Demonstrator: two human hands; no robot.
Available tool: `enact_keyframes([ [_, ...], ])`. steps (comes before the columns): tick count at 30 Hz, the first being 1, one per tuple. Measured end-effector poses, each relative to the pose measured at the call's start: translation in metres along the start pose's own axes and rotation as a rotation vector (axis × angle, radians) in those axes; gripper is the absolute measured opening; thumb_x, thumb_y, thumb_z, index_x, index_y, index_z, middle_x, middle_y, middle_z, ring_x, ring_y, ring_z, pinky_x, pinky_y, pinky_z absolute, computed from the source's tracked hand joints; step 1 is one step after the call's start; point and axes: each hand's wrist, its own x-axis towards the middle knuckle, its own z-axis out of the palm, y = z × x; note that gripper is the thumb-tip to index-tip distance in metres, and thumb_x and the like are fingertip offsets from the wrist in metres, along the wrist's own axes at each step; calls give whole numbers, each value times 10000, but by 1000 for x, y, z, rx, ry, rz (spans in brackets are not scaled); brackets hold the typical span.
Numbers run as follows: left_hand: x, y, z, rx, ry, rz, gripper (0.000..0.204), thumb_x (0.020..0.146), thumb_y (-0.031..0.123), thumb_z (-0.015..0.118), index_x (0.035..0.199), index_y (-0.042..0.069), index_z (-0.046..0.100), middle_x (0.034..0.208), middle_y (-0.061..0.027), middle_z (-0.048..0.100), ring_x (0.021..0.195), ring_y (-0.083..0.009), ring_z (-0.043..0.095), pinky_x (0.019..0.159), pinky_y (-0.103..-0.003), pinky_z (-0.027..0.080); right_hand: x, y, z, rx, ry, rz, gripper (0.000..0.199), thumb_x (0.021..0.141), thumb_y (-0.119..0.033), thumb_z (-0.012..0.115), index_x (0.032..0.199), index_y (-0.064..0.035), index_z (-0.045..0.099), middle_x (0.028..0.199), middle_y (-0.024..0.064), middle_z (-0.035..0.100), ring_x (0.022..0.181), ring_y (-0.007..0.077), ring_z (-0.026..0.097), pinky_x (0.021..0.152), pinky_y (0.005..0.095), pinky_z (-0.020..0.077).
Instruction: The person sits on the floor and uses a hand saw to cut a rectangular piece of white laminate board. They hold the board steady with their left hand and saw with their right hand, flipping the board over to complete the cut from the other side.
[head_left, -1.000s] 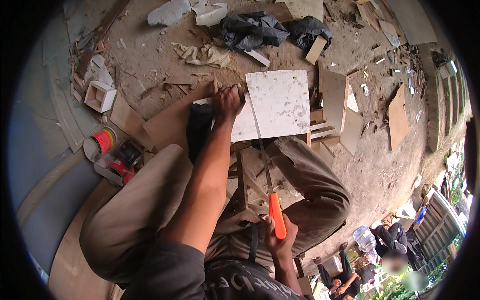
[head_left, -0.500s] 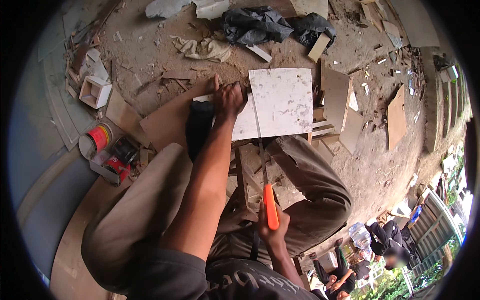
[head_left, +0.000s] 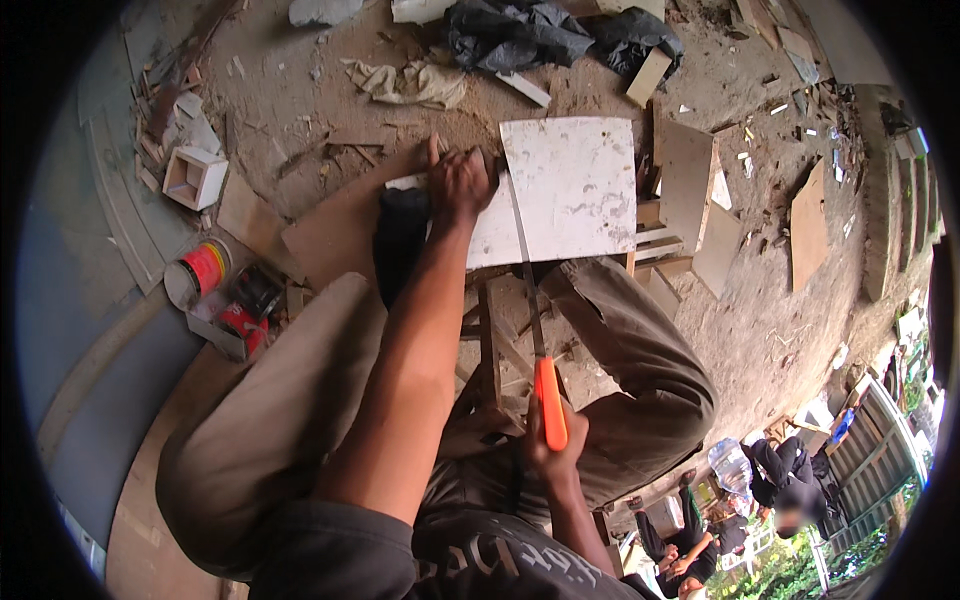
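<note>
A white, stained board [head_left: 575,190] lies across a wooden support between my knees. My right hand [head_left: 552,440] is wrapped round the orange handle of a handsaw [head_left: 534,300]. The saw's narrow blade runs away from me into the board, left of its middle, along a line between a larger right part and the left part. My left hand [head_left: 462,185] bears down on the left part near the far edge, closed, with one finger sticking out; some fingertips are hidden. Next to my left wrist is a dark cloth-like thing [head_left: 400,240].
Paint cans [head_left: 205,268] and a small white box [head_left: 193,178] stand at the left. Black plastic sheeting [head_left: 515,35] and a beige rag [head_left: 410,84] lie on the dusty ground beyond. Board offcuts [head_left: 688,185] lean at the right. Other people [head_left: 790,480] sit farther off, lower right.
The saw and my right hand have shifted slightly, the blade still in the board. The view has moved a little, and my left hand keeps its place on the board.
</note>
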Motion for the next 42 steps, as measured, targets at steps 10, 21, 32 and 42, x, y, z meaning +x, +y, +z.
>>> enact_keyframes([
  [10, -1, 1, 0, 187, -239, -19, 212, 894, 221, 532, 775, 133, 685, 742, -136, 711, 780, -295, 721, 1162, -537, 268, 141, -36, 54, 44, 113, -267, 205, 897, -128, 692, 774, 17, 615, 619, 213, 590, 573, 398, 613, 517, 412, 470],
  [21, 1, -11, -4, 78, -129, -41, 270, 918, 227, 533, 737, 102, 689, 767, -146, 723, 777, -302, 717, 1150, -531, 289, 115, -32, 30, 54, 50, -195, 209, 907, -122, 691, 792, 43, 634, 619, 200, 585, 517, 308, 626, 509, 366, 461],
  [32, -2, -3, 3, -12, -44, -63, 288, 908, 237, 531, 715, 85, 681, 707, -146, 702, 745, -295, 709, 1176, -512, 261, 8, -8, -5, 29, 26, -134, 121, 911, -69, 664, 922, 45, 700, 637, 154, 639, 567, 170, 650, 555, 327, 500],
  [42, 1, -1, -2, 109, -200, -89, 293, 913, 282, 529, 710, 141, 686, 720, -131, 712, 739, -293, 716, 1169, -532, 248, 133, -26, 55, 65, 78, -304, 233, 938, -119, 662, 778, 42, 612, 597, 143, 535, 533, 133, 464, 504, 356, 416],
])
